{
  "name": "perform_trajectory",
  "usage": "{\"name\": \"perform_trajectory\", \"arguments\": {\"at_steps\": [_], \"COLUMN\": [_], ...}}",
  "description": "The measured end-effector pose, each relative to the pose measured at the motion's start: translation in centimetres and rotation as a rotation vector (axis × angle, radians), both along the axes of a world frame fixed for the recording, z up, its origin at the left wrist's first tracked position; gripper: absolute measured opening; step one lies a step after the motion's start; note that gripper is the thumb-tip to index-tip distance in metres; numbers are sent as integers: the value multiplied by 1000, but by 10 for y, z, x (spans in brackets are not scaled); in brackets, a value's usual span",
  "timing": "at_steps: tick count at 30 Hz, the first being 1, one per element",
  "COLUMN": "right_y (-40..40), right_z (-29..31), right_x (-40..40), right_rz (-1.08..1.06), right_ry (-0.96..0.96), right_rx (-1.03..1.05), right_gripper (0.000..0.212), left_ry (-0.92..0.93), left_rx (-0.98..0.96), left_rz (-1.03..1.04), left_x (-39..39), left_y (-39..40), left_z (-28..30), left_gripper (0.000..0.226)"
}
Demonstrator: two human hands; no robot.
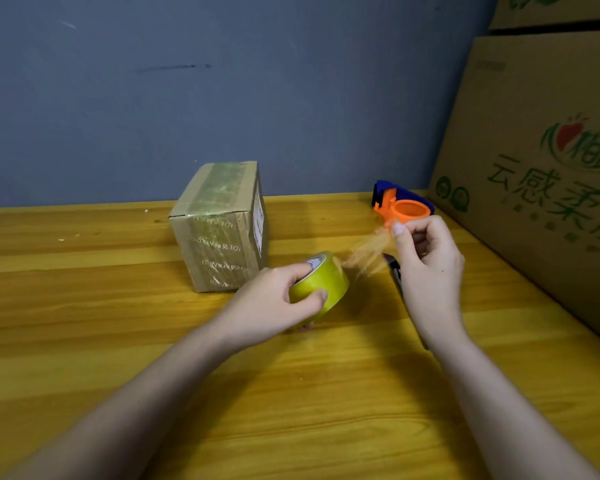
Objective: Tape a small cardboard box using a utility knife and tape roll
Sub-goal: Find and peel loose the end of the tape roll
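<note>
One head view, looking down on a wooden table [118,341] set against a grey-blue wall [222,81].

Small cardboard box [222,226]: stands upright on the table near the wall, flaps closed, glossy tape across the top and down the front face, white label on its right side.

Tape roll [321,282]: yellow-green, just in front of the box's right corner, tilted, gripped by the left hand [274,303], thumb on the outer face, fingers curled over the rim and into the core.

Right hand [426,258]: raised beside the roll, thumb and fingertips pinched on the free end of a tape strip [368,254], blurred, stretched back to the roll.

Utility knife [395,271]: dark, lying on the table, mostly hidden under the right hand and wrist.

Tape dispenser [402,202]: orange and blue, behind the right hand, near the wall.

Large printed cartons [541,150]: stacked at the table's right edge.
</note>
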State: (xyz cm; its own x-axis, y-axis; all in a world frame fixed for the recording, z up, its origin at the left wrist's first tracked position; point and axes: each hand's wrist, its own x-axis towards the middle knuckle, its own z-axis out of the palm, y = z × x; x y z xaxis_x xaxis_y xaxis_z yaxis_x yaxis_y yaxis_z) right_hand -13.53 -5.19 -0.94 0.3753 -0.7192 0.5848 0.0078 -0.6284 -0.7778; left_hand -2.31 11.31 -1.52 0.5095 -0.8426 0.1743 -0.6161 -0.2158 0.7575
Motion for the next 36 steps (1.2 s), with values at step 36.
{"name": "perform_trajectory", "arguments": {"at_steps": [36], "right_y": [23], "right_z": [3], "right_x": [-10], "right_rz": [119], "right_ry": [-306], "right_rx": [-710], "right_gripper": [8], "left_ry": [-184], "left_rx": [0], "left_rz": [356], "left_x": [-10], "left_y": [-7], "left_z": [6], "left_gripper": [44]}}
